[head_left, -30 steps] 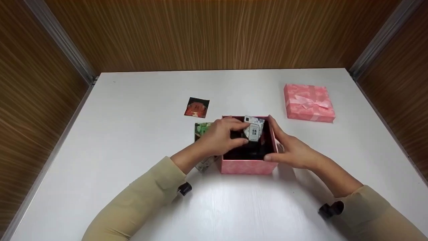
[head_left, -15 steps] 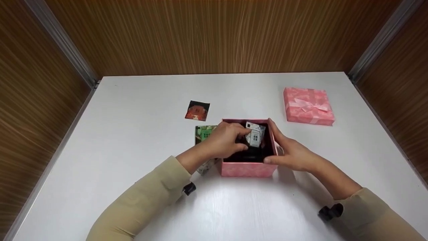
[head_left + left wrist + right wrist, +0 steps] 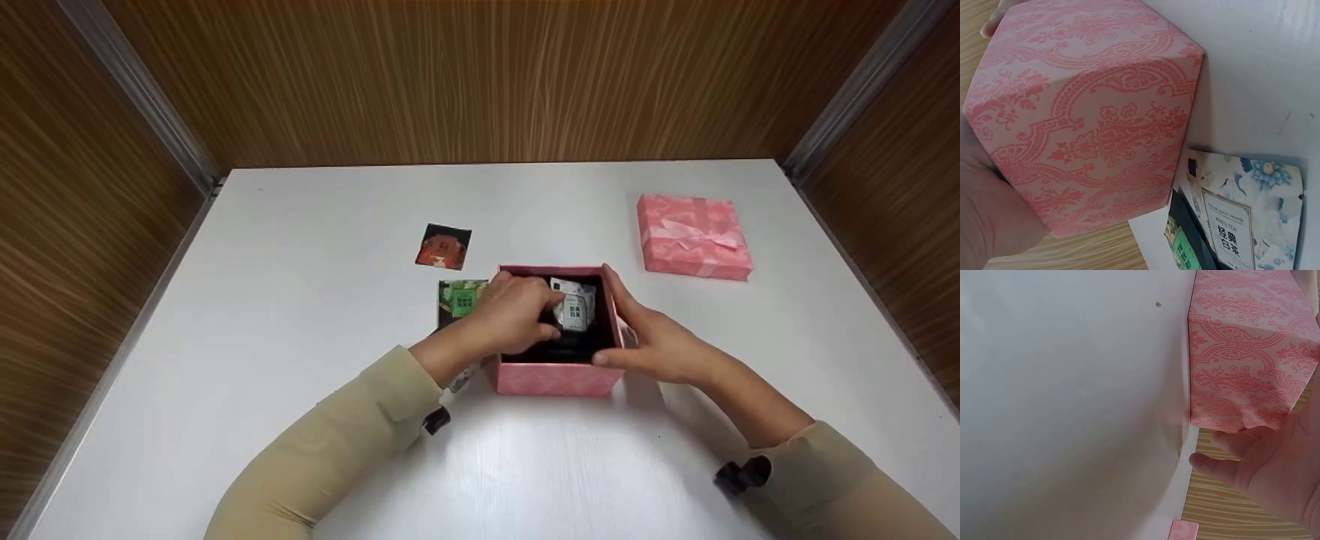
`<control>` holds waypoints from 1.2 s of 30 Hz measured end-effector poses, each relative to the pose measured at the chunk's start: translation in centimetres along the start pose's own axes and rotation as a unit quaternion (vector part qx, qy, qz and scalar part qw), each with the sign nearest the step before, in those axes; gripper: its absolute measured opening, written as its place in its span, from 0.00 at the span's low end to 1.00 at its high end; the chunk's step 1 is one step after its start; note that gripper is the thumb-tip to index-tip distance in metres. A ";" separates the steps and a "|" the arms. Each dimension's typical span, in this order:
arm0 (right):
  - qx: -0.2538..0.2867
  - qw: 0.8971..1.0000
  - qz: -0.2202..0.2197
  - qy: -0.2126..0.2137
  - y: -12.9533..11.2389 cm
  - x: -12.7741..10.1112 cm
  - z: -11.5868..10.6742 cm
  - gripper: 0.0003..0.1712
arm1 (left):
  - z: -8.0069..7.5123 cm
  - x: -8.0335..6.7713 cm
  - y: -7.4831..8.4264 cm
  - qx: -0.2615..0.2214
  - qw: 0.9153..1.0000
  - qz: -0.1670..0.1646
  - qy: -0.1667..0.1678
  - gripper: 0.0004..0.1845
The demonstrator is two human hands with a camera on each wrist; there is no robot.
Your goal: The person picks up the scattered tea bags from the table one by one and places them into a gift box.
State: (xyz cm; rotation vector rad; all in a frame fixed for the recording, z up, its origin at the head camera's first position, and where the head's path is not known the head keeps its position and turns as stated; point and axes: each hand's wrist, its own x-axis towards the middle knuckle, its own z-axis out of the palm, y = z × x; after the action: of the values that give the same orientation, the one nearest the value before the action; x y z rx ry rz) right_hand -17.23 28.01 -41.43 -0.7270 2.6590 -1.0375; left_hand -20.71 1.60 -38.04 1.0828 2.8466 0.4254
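Pink patterned cardboard forms a small open square gift box (image 3: 559, 379) that sits near the middle of a white table (image 3: 300, 375). Its inside is dark. A person in beige sleeves works over it with both hands.

The left hand (image 3: 517, 311) reaches into the box from the left, its fingers curled round a small white tea packet (image 3: 574, 306) with a printed label, which it holds tilted inside the box, above the dark floor. The right hand (image 3: 656, 341) rests against the box's right wall, fingers fairly straight along the rim and thumb at the near right corner, steadying it.

Just left of the box, partly under the left wrist, lie a green tea packet (image 3: 459, 298) and a pale floral tea packet (image 3: 1244, 216) with blue flowers. A dark packet with a red picture (image 3: 443, 247) lies a little farther back. The matching pink lid with a ribbon bow (image 3: 694, 236) lies flat, well apart on the right. Wood-grain walls (image 3: 487, 75) enclose the table.
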 end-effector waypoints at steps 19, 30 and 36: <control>-0.001 1.000 -0.001 0.002 0.1 0.0 0.0 0.70 | 0.2 0.2 0.6 0.086 0.995 -0.017 -0.042 0.16; 0.007 1.000 -0.005 0.004 0.1 0.0 0.1 0.70 | -0.1 0.1 0.2 0.034 0.999 0.000 -0.021 0.18; 0.011 1.000 -0.004 0.005 0.1 0.0 0.1 0.70 | -2.1 -0.7 -1.0 -0.130 0.991 0.003 0.041 0.23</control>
State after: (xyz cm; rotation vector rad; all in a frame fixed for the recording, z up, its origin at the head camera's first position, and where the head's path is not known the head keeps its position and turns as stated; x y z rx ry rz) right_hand -17.26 28.05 -41.57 -0.7315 2.6506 -1.0721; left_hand -21.14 -0.07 -36.37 1.0469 2.7527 0.8323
